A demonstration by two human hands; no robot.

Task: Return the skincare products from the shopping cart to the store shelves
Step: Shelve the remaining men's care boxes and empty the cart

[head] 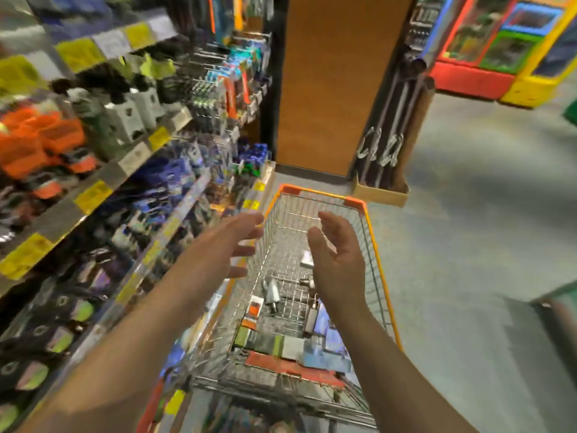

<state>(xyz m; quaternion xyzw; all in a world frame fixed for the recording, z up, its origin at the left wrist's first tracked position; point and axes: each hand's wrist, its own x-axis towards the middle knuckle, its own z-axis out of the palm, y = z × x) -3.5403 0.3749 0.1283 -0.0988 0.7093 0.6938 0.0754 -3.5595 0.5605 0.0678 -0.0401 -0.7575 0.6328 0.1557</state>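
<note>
skincare products [274, 340], blurred boxes and small bottles too smeared to count, lie on the floor of one orange-rimmed wire shopping cart [371, 232] beside the stocked store shelves [103, 182]. two hands hover over the basket, left hand [232, 242] and right hand [335, 254], both with fingers spread apart, holding nothing.

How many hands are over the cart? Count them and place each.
2. The left hand hovers open above the cart's left rim, beside the shelves. The right hand hovers open over the basket's middle. Neither holds anything.
</note>
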